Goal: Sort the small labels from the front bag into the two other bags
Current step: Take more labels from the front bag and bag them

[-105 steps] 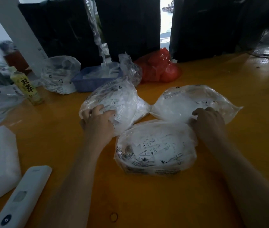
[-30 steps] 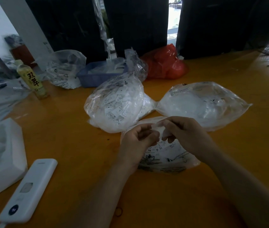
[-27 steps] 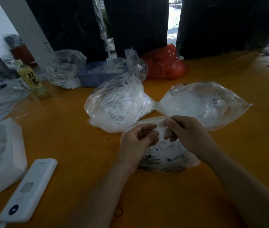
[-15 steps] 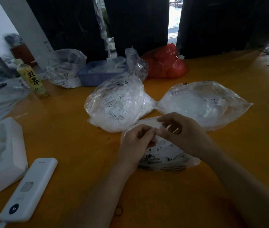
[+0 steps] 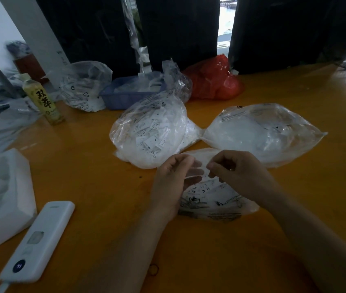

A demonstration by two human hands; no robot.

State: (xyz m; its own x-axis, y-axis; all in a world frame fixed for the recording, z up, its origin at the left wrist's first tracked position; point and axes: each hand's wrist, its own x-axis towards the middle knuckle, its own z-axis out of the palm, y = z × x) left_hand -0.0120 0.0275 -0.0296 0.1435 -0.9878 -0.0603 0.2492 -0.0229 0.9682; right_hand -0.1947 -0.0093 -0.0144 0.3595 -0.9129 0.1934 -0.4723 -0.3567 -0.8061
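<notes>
Three clear plastic bags of small white labels lie on the orange table (image 5: 96, 187). The front bag (image 5: 216, 199) sits nearest me, with size labels showing through it. My left hand (image 5: 174, 178) and my right hand (image 5: 237, 172) hover over its far end, each with fingers curled and pinching the bag's plastic film, a small gap between them. Behind on the left stands the rounded left bag (image 5: 151, 134), full of labels. The right bag (image 5: 263, 132) lies flatter behind my right hand. Whether a label is between my fingers cannot be made out.
A white remote-like device (image 5: 39, 240) and a white foam tray (image 5: 0, 197) lie at the front left. A yellow drink bottle (image 5: 43, 100), another clear bag (image 5: 85, 85), a blue basket (image 5: 125, 94) and a red bag (image 5: 214, 81) stand along the back.
My hands left the two back bags and came together over the front bag. In the last half second they drew slightly apart, stretching the film between them.
</notes>
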